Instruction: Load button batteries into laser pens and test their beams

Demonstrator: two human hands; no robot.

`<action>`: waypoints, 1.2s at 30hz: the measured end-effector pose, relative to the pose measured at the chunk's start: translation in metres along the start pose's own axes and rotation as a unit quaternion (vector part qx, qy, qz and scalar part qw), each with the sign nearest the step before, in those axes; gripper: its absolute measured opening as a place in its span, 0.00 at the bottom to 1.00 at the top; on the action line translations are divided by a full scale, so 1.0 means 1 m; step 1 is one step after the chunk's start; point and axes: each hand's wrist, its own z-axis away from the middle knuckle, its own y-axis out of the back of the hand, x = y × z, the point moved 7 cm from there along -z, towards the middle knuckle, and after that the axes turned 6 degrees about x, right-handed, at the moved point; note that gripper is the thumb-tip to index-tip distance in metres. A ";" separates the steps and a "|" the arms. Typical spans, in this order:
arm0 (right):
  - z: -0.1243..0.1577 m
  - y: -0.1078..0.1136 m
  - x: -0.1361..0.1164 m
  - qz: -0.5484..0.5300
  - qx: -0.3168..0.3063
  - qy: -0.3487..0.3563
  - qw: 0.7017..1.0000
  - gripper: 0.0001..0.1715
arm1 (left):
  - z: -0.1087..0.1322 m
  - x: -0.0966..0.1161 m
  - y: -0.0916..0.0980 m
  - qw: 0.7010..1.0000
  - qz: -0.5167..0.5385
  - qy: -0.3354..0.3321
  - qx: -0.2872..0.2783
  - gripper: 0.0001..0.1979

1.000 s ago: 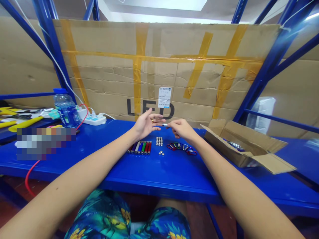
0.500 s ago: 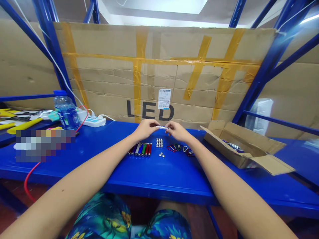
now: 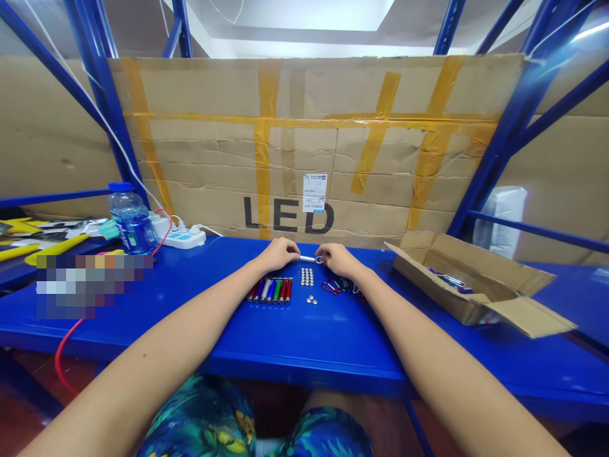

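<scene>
Both my hands meet over the far middle of the blue table point(image 3: 304, 336). My left hand point(image 3: 280, 252) and my right hand point(image 3: 335, 258) are closed on the two ends of a small silver tube-like flashlight point(image 3: 308, 259), held level just above the table. Below the hands lies a row of several small coloured flashlights point(image 3: 271, 290), a block of several silver button cells point(image 3: 307, 276), three loose cells point(image 3: 311, 300), and a pile of coloured carabiner clips point(image 3: 339, 286).
An open cardboard box point(image 3: 469, 285) lies at the right. A water bottle point(image 3: 130, 219) and a white power strip point(image 3: 183, 237) with a red cable stand at the left. A large taped cardboard sheet marked LED point(image 3: 304, 139) closes the back between blue rack posts.
My left hand, open a second ago, has closed on the silver flashlight's left end. Both hands have come together and lowered toward the table.
</scene>
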 end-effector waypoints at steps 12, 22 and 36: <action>0.003 -0.008 -0.005 0.062 -0.056 0.021 0.996 0.21 | 0.003 -0.001 -0.007 0.998 -0.007 0.007 -0.057 0.05; 0.004 -0.009 -0.010 0.038 -0.061 0.053 0.996 0.15 | 0.007 0.004 -0.007 0.997 -0.015 -0.004 -0.070 0.06; 0.008 -0.006 -0.011 0.036 -0.076 0.030 0.996 0.12 | 0.006 0.002 -0.009 0.996 0.000 -0.015 -0.082 0.07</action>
